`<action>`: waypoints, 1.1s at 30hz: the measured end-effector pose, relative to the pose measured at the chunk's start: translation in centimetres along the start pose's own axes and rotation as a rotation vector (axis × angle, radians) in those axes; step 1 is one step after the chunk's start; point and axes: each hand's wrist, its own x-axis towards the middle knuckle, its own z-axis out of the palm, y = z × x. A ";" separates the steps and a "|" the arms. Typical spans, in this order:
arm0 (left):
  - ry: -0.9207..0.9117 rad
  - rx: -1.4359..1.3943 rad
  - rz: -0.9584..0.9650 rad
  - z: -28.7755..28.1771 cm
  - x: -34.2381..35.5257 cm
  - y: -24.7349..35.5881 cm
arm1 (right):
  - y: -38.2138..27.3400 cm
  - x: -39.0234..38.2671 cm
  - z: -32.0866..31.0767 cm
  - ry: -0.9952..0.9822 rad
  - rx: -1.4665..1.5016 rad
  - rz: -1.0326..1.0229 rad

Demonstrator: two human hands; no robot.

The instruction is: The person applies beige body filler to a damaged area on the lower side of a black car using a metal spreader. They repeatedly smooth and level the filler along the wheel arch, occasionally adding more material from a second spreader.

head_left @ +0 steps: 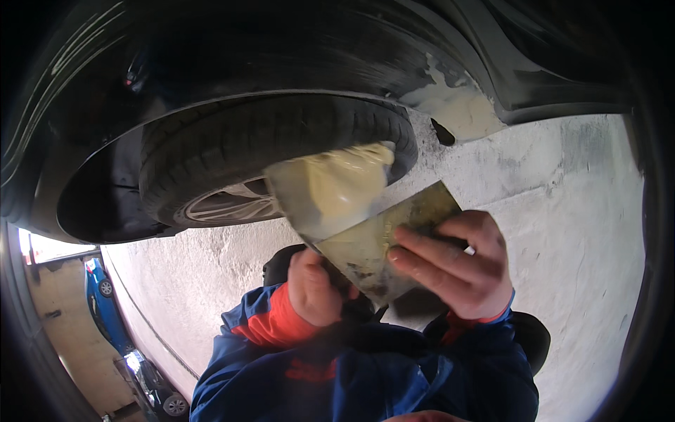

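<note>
My left hand (313, 290) is closed around the lower end of a wide, flat filler knife (287, 193), slightly blurred. A mound of pale yellow body filler (343, 188) lies on its blade, in front of the tyre. Between the fingers and thumb of my right hand (465, 271) is a flat, yellowish rectangular spreader (373, 246) with dark smears. The spreader slants across the knife's lower part, its long edge close to the filler; whether they touch I cannot tell. Pale filler spots my right fingers.
Above my hands is a dark car's wheel arch (281, 95) with a tyre (232, 141) and spoked rim. Pale filler (460, 109) coats the panel's lower corner behind the wheel. Below spreads a whitish, rough floor (555, 267). A blue car (104, 302) and a dark car (151, 387) stand far left.
</note>
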 end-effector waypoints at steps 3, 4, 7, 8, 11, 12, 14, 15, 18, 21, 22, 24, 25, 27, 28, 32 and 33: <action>0.183 -0.270 0.040 -0.4 -0.7 -0.8 | 1.7 -1.4 -0.1 0.175 0.086 0.014; 0.271 -0.282 0.064 -0.5 -1.1 -0.9 | 2.1 -2.0 0.1 0.309 0.079 0.004; 0.229 -0.305 0.166 -1.0 -1.3 -0.7 | 3.3 -4.0 1.2 0.589 -0.020 -0.036; 0.204 -0.279 0.210 -0.9 -1.2 -0.6 | 3.7 -4.5 2.1 0.671 -0.052 -0.055; 0.283 -0.234 0.225 -0.2 -1.0 -0.4 | 4.7 -5.2 5.1 0.738 -0.310 0.061; 0.331 -0.256 0.228 0.2 -0.9 -0.4 | 4.6 -5.3 6.0 0.726 -0.366 0.135; 0.504 -0.361 0.208 1.3 -1.1 -0.6 | 5.4 -5.0 8.2 0.778 -0.407 0.142; 0.623 -0.446 0.196 1.6 -1.3 -0.6 | 5.6 -4.7 9.1 0.814 -0.407 0.144; 0.482 -0.348 0.263 1.5 -1.5 -0.3 | 6.9 -4.1 10.4 0.865 -0.435 0.113; 0.458 -0.341 0.282 0.8 -1.8 -0.1 | 7.4 -4.4 9.8 0.851 -0.460 0.064; 0.409 -0.379 0.310 0.5 -1.9 -0.2 | 7.6 -4.6 9.2 0.849 -0.469 0.037; 0.406 -0.337 0.345 0.3 -2.1 -0.4 | 8.0 -4.8 7.7 0.763 -0.532 -0.013; 0.393 -0.351 0.361 0.1 -2.2 -0.5 | 8.3 -4.8 6.9 0.735 -0.559 -0.036; 0.389 -0.339 0.356 -0.2 -2.2 -0.8 | 9.2 -4.3 5.2 0.699 -0.643 -0.104; 0.352 -0.363 0.354 -0.4 -2.3 -0.8 | 9.7 -3.9 4.4 0.700 -0.680 -0.154; 0.144 -0.275 0.383 -1.6 -1.7 -1.0 | 11.5 -1.8 1.0 0.672 -0.800 -0.369; 0.120 -0.320 0.394 -1.8 -1.6 -1.1 | 11.6 -1.2 0.5 0.654 -0.818 -0.402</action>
